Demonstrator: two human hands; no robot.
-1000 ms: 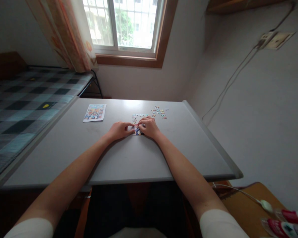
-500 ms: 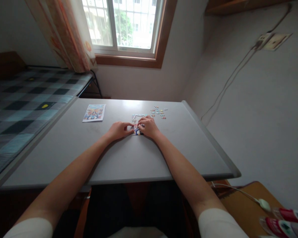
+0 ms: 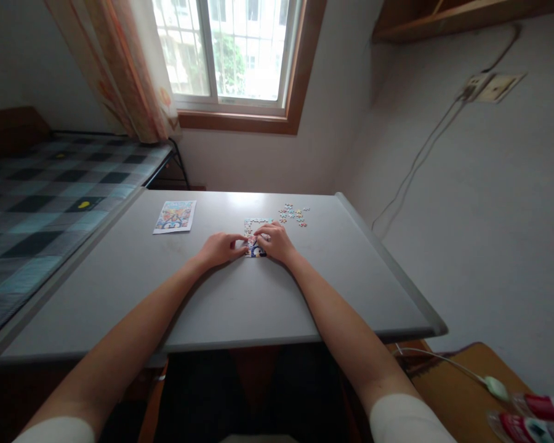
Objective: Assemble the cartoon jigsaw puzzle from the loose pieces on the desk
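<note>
A partly assembled jigsaw puzzle [image 3: 257, 251] lies flat on the grey table, with small pieces along its left and far edges and a dark blue and white picture at its near side. My left hand [image 3: 219, 249] rests at its left edge, thumb and forefinger curved against the border. Over the right part of the puzzle, my right hand [image 3: 277, 242] has its fingers bent down and drawn together on the surface. Whatever its fingertips hold is too small and covered to make out. Loose puzzle pieces [image 3: 292, 214] are scattered just beyond my right hand.
A printed picture sheet [image 3: 175, 216] lies on the table [image 3: 240, 301] to the left. The checked bed [image 3: 74, 191] stands left of the table. On the right are a wall with cords [image 3: 415, 163] and a brown stool-like surface [image 3: 457, 384] with red-labelled bottles [image 3: 526, 424].
The view has tilted slightly, so everything sits a little lower in it. My right fingers have shifted slightly over the puzzle, and more of its dark blue picture shows. My left hand stays at the edge.
</note>
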